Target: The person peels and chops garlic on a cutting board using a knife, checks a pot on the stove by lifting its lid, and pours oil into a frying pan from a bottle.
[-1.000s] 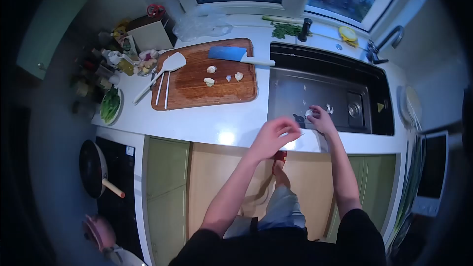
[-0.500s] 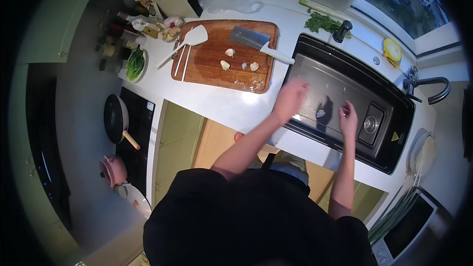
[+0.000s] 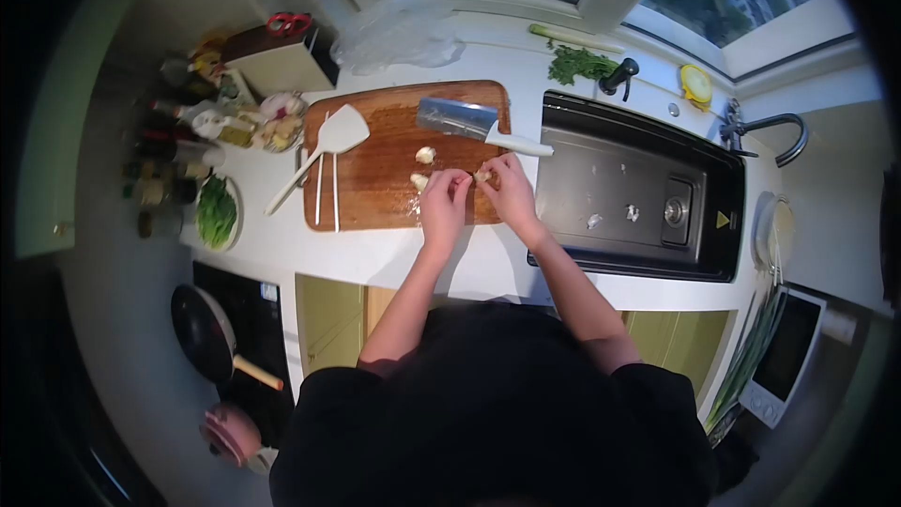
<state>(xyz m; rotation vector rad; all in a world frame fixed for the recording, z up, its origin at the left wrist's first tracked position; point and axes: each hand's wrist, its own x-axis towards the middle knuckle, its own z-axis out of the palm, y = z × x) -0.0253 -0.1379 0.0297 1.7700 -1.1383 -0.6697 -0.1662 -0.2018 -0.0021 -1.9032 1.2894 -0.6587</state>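
Observation:
My left hand [image 3: 444, 207] is over the front of the wooden cutting board [image 3: 371, 192], its thumb and fingers closed in a pinch; what they hold, if anything, is too small to make out. Close beside it, my right hand [image 3: 510, 192] pinches a garlic clove [image 3: 482, 176] between thumb and fingers. Another garlic clove [image 3: 419, 182] lies by my left fingertips, and a further clove [image 3: 425, 155] sits behind it. Towards the back right of the board rests a cleaver [image 3: 460, 118], its white handle sticking out over the sink's edge.
A white spatula [image 3: 343, 130] and chopsticks [image 3: 336, 190] lie on the board's left side. Right of it is the black sink [image 3: 582, 169] with pale scraps [image 3: 633, 213] inside. Greens on a plate [image 3: 218, 211] and a frying pan [image 3: 202, 333] stand left.
Both hands have moved left from over the sink to the board and come together. The right hand now grips a garlic clove. Another pale scrap shows in the sink. The camera view has turned.

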